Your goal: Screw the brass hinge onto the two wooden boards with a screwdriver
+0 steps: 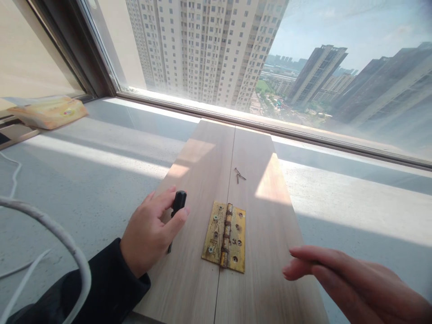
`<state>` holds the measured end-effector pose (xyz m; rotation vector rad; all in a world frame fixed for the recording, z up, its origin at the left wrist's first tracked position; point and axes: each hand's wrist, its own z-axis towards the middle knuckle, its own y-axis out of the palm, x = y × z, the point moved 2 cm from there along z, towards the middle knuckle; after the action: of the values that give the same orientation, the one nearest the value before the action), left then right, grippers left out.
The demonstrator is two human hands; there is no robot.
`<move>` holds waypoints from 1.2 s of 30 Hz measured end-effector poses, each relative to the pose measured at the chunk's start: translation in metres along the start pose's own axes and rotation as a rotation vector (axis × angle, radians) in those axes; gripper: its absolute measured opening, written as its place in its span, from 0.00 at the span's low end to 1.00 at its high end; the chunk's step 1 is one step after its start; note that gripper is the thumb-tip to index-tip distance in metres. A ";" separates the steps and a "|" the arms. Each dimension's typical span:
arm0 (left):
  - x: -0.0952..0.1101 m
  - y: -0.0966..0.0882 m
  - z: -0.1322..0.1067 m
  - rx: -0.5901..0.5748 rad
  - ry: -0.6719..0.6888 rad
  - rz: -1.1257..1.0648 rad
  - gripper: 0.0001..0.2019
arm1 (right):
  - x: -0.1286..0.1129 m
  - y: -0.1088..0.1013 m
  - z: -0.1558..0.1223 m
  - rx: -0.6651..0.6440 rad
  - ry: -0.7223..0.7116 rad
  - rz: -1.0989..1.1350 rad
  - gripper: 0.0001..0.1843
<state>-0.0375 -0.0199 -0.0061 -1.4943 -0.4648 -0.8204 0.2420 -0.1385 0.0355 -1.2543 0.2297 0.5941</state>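
Note:
Two pale wooden boards (202, 180) lie side by side on a grey window sill (87, 180). A brass hinge (225, 235) spans the seam between them, with screws in some of its holes. My left hand (150, 236) rests on the left board, fingers curled around the black handle of a screwdriver (177, 208). My right hand (340, 279) hovers over the right board's near right edge, fingers stretched out flat and holding nothing. A few loose screws (239, 175) lie on the right board beyond the hinge.
A large window (270, 58) runs along the far edge of the sill. A yellow packet (50, 112) lies at the far left. White cables (54, 229) curve across the near left.

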 end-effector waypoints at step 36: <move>-0.004 -0.001 0.000 0.008 0.049 0.069 0.22 | 0.019 0.060 0.072 0.032 -0.078 0.151 0.07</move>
<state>-0.0409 -0.0193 -0.0077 -1.4718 -0.3776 -0.7982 0.2147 -0.0538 -0.0005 -1.1871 0.2697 0.7652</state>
